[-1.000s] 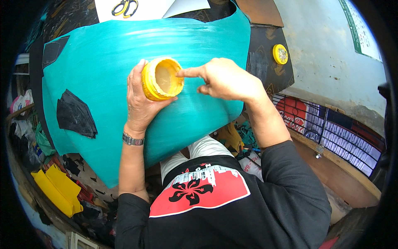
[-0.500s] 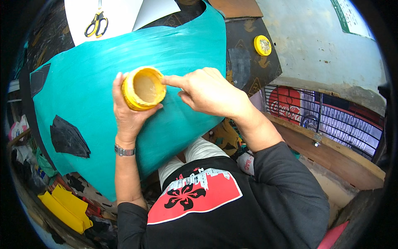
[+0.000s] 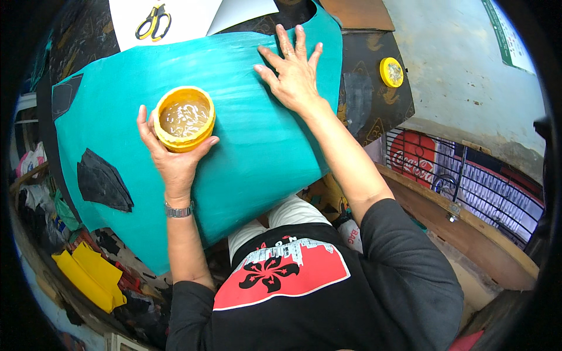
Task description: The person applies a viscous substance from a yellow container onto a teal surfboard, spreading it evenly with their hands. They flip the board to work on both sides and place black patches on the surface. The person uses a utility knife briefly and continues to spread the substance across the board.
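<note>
My left hand (image 3: 174, 158) grips a yellow open jar (image 3: 181, 144) from its near side, fingers and thumb wrapped round it. Inside the jar is a glossy, brownish paste like glue (image 3: 186, 116). My right hand (image 3: 294, 76) lies with fingers spread on a large teal sheet (image 3: 234, 175), which looks like leather or synthetic leather, near its far right part. Streaks run across the sheet's far side. Black cut pieces (image 3: 104, 181) lie stacked on its left part, and another dark piece (image 3: 64, 96) rests at its left edge.
Yellow-and-black scissors (image 3: 153, 23) lie on white paper (image 3: 187, 26) at the back. A yellow lid (image 3: 391, 72) with dried residue sits on the dark table (image 3: 380, 111) at right, beside a wall (image 3: 468, 70) and barred window. Scraps and folded yellow material (image 3: 91, 275) fill the lower left.
My right hand has left the jar's rim and moved up and right onto the teal sheet, fingers now spread. The jar has shifted slightly left in my left hand, and its paste shows more.
</note>
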Demonstrator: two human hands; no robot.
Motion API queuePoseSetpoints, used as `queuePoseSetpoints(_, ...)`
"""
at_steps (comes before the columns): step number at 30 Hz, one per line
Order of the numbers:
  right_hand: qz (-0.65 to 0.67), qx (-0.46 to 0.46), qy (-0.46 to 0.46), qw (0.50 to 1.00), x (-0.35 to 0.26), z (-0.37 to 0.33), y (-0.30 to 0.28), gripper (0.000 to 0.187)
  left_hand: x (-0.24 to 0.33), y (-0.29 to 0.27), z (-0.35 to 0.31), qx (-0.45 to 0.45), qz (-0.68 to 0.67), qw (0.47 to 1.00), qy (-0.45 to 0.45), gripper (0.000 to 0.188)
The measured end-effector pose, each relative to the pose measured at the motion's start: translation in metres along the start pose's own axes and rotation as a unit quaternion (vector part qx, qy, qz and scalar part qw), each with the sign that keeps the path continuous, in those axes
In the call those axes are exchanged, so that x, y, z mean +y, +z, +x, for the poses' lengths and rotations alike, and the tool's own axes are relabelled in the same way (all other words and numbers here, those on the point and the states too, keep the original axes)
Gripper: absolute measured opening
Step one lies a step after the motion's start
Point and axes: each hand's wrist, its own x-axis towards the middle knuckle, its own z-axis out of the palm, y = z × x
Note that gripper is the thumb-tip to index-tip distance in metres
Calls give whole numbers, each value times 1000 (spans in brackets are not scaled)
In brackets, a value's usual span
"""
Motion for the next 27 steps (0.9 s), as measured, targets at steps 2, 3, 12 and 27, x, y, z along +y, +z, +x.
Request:
queuePoseSetpoints(2,-62,-7,16,998,-5,0,12,61,-1,0,-3,-8,1,1000,-9,127)
queuePoseSetpoints(3,-92,-36,39,994,-6,0,15,66,-2,0,-4,-12,2,1000,-11,129)
queuePoseSetpoints(12,-71,-54,20,996,-42,13,31,83,1,-6,-8,-3,7,1000,-7,128)
queuePoseSetpoints(27,119,-48,24,991,-43,30,10,53,0,-16,-10,2,6,1000,1,127)
